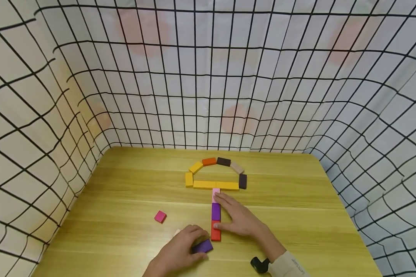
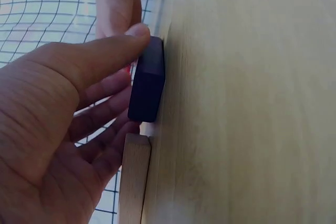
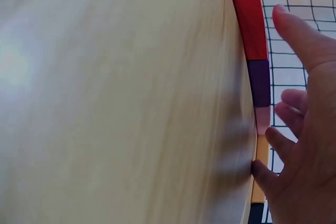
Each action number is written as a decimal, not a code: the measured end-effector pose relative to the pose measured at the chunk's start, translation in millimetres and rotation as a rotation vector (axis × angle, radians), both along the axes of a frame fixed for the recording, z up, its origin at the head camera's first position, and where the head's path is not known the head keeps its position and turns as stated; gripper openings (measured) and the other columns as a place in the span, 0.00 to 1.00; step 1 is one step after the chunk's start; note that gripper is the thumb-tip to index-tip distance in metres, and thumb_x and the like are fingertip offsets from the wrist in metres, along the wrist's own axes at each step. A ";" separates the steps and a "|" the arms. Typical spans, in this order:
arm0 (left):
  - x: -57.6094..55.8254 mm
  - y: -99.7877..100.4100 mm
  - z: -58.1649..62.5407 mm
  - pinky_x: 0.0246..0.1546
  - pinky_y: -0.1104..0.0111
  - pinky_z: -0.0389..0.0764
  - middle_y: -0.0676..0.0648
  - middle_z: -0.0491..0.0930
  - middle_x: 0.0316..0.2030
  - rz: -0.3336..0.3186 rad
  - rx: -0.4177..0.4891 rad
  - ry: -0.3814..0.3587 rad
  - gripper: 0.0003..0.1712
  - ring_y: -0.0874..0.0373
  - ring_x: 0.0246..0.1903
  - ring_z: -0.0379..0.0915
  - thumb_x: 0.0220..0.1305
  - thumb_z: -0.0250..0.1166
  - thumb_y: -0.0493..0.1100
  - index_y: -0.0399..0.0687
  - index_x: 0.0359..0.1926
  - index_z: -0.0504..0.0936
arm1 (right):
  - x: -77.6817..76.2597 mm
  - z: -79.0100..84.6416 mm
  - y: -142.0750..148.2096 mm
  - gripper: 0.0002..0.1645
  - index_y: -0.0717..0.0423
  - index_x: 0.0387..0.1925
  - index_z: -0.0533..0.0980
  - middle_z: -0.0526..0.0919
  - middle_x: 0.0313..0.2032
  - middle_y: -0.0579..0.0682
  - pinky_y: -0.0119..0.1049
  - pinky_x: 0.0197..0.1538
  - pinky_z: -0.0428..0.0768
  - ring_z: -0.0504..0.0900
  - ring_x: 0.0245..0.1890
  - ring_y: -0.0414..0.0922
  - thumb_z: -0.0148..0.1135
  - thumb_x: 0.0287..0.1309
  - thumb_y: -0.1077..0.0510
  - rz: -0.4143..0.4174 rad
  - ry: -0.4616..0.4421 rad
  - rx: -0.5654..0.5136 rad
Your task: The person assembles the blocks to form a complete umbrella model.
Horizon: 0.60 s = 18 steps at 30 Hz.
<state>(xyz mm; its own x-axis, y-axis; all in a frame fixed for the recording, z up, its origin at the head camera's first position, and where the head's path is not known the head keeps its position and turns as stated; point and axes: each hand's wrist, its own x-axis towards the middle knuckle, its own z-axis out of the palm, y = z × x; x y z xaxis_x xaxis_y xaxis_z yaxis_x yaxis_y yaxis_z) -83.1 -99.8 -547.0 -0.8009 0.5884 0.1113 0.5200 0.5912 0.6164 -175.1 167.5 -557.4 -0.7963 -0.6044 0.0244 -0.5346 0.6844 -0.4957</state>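
My left hand (image 1: 180, 251) pinches a dark purple block (image 1: 203, 246) between thumb and fingers, low over the table or on it. In the left wrist view the thumb lies on this purple block (image 2: 148, 80), and a plain wooden block (image 2: 135, 177) is close by. My right hand (image 1: 244, 220), fingers spread, is over a straight column of a pink block (image 1: 215, 194), a purple block (image 1: 216, 211) and a red block (image 1: 216, 234). Its fingertips are at the pink block and its thumb at the red one; whether they touch cannot be told.
Above the column, two long yellow blocks (image 1: 204, 185) form a bar, with an arch of yellow, orange, black and pale blocks (image 1: 223, 161) over it. A magenta block (image 1: 160, 216) lies left. Black netting (image 1: 208, 84) walls the table (image 1: 291, 192). A black object (image 1: 259, 265) is by the right sleeve.
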 end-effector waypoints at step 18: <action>-3.9 0.7 2.1 0.46 0.73 0.81 0.58 0.83 0.48 -0.044 -0.047 0.033 0.20 0.70 0.44 0.75 0.67 0.71 0.54 0.55 0.56 0.85 | 0.3 -1.4 -0.8 0.60 0.44 0.82 0.53 0.53 0.81 0.42 0.57 0.77 0.64 0.55 0.81 0.51 0.58 0.60 0.21 0.011 -0.026 0.018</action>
